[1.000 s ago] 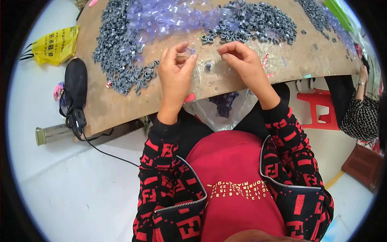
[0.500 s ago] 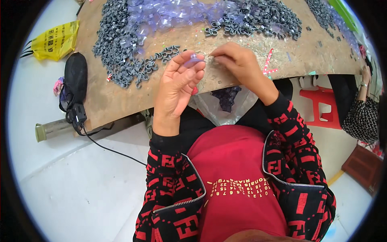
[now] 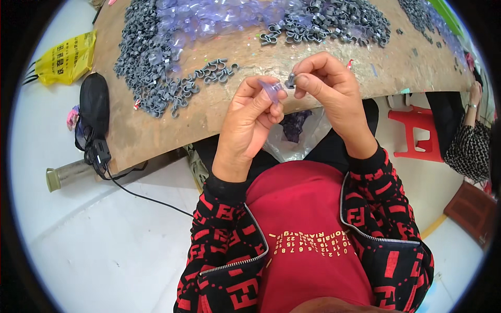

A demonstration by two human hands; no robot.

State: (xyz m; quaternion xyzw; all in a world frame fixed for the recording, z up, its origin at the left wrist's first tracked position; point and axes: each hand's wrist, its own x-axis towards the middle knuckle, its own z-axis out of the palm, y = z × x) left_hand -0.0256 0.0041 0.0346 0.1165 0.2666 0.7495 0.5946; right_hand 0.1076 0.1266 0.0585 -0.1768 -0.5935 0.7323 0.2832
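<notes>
My left hand [image 3: 243, 122] pinches a clear purple suction cup [image 3: 271, 92] between thumb and fingers, just above the table's near edge. Close to its right side, my right hand [image 3: 336, 96] grips a small grey plastic clip [image 3: 290, 81] with thumb and forefinger. A narrow gap separates the clip from the suction cup. On the worktable, loose grey clips [image 3: 136, 57] lie heaped at the left, and more grey clips [image 3: 342, 23] are piled at the back right. Between them spreads a heap of clear purple suction cups [image 3: 219, 20].
A translucent plastic bag [image 3: 284, 148] with dark purple contents hangs below the brown table's edge [image 3: 156, 141]. At the left are a black pouch [image 3: 95, 101] with a cable and a yellow bag [image 3: 68, 58]. A red stool [image 3: 420, 133] and another person's arm [image 3: 469, 112] are at the right.
Both hands have shifted right and slightly nearer me. My left hand has tilted the suction cup toward the right hand, where a grey clip now shows at the fingertips.
</notes>
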